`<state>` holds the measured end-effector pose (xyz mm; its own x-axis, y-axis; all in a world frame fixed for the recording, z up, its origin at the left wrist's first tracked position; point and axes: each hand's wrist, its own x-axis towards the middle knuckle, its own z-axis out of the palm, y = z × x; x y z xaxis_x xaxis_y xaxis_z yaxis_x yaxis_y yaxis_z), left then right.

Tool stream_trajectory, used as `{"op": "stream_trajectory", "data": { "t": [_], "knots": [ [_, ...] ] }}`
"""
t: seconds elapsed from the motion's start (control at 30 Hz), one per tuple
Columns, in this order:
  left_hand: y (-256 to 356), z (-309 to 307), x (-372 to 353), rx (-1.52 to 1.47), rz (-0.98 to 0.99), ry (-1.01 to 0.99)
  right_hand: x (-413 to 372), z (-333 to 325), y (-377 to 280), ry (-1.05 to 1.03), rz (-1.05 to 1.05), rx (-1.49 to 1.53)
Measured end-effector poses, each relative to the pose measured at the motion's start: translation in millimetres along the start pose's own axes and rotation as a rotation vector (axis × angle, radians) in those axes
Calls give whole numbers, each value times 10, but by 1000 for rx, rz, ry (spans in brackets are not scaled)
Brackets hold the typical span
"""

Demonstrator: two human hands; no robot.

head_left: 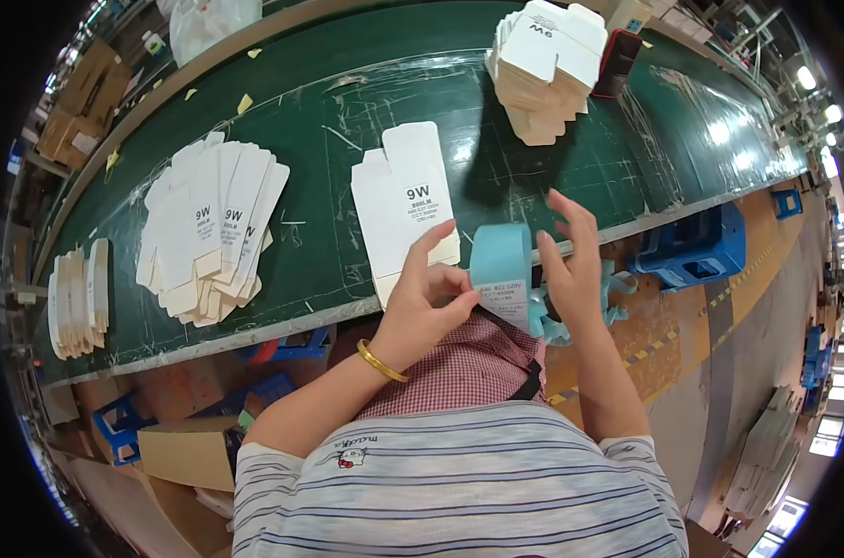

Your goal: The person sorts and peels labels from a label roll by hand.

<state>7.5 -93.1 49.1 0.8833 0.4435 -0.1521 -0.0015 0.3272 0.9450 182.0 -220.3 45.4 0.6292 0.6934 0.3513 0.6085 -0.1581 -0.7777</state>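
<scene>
A blue roll of labels (pixel 501 251) stands at the table's front edge, between my hands, its strip with a printed white label hanging down. My left hand (pixel 431 293) is at the roll's left side, thumb and index finger pinched at the label's edge; what they hold is too small to make out. To the right of the roll, my right hand (pixel 571 265) has its fingers apart and holds nothing. Flat white cartons marked 9W (pixel 405 200) lie on the green table just beyond my left hand.
Fanned white cartons (pixel 208 223) lie on the left, with a smaller stack (pixel 78 298) at the far left. A tall carton pile (pixel 543 74) stands at the back beside a dark red-edged object (pixel 617 63). Blue stools (pixel 696 246) are right of the table (pixel 301 112).
</scene>
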Motion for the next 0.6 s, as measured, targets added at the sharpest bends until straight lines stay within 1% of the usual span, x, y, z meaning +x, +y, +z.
{"op": "stream_trajectory", "data": {
  "t": [0.03, 0.1, 0.13, 0.2, 0.3, 0.37, 0.4, 0.5, 0.53, 0.6],
  "knots": [
    [22, -41, 1, 36, 4, 25, -5, -30, -57, -74, -64, 22],
    [33, -92, -7, 65, 5, 5, -9, -89, -171, -227, -185, 81],
    [54, -99, -10, 69, 12, -7, -19, -50, -234, -325, -206, 111],
    [98, -117, -8, 100, 24, -16, -28, 19, -302, -439, -193, 93],
    [122, -209, -5, 188, 66, 21, -97, 93, -215, -511, 208, 355],
    [77, -283, 17, 270, 123, 57, -114, 165, -258, -461, 300, 387],
    [104, -294, 25, 380, 213, 80, -112, 201, -274, -434, 345, 403],
    [191, -317, 76, 472, 233, 54, -77, 294, -249, -434, 368, 399],
    [207, -340, 94, 448, 180, 47, -67, 331, -264, -418, 376, 455],
    [224, -384, 129, 398, 72, 31, -31, 365, -276, -438, 388, 361]
  ]
}}
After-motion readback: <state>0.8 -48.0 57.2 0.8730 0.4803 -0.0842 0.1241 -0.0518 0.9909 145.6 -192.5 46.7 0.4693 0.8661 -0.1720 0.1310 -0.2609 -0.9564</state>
